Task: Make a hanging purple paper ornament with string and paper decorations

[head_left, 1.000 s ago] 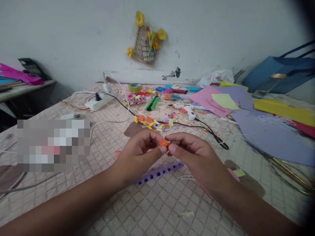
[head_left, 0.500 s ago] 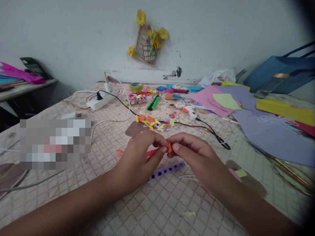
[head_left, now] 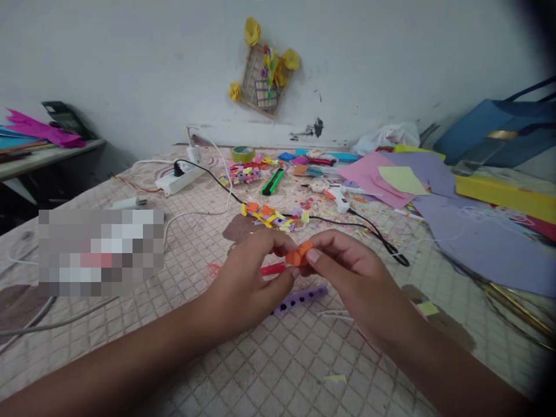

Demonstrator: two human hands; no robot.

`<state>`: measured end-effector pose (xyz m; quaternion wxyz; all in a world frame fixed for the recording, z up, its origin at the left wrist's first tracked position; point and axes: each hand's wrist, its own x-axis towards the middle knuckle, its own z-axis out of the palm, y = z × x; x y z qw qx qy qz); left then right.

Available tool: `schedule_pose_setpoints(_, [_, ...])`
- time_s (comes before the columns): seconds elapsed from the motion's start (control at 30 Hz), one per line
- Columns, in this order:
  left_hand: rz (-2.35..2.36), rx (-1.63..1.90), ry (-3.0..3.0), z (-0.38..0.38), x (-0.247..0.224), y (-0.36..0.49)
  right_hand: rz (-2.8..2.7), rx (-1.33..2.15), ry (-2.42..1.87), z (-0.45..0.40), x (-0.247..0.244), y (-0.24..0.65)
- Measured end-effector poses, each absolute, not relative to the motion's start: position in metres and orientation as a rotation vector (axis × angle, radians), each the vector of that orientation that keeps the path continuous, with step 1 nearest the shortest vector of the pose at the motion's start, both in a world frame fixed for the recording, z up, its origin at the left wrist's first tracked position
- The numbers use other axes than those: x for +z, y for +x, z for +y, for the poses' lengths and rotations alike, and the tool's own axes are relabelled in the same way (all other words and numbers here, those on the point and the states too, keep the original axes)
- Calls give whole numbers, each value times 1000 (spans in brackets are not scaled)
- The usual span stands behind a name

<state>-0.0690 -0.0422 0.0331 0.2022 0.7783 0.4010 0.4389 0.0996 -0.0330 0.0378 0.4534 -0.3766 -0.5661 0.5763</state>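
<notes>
Between my fingertips is a small piece of folded orange paper. My left hand pinches its left side with thumb and forefinger. My right hand grips its right side, the thumb lying on the front. Behind my left fingers a red strip shows in part. Just below the hands lies a purple strip with a row of dark dots, its left end covered by my left hand. Beyond my hands rests a band of orange, yellow and purple paper pieces.
A white glue gun with a black cord lies among paper scraps. Further back are a green cutter knife and a tape roll. A power strip with cables stands left. Purple paper sheets cover the right side.
The orange paper has turned and spread, so more of its surface shows between my fingers. Both hands stay close together in nearly the same place. The view has shifted slightly.
</notes>
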Motion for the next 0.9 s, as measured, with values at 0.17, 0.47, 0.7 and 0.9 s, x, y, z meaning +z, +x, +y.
schedule_pose_setpoints(0.17, [1134,1221,2149,-43,35,-69,-1343,1498,-911,-33,38,100])
schedule_pose_setpoints(0.47, [1049,1312,2092,-44,34,-69,-1332,1546,-875,-33,35,100])
schedule_pose_setpoints(0.7, [1078,1348,1972,-42,32,-69,-1416,1371,-876,-34,30,100])
schedule_pose_setpoints(0.9, [1069,1324,1914,-45,33,-68,-1617,1192,-890,-37,27,100])
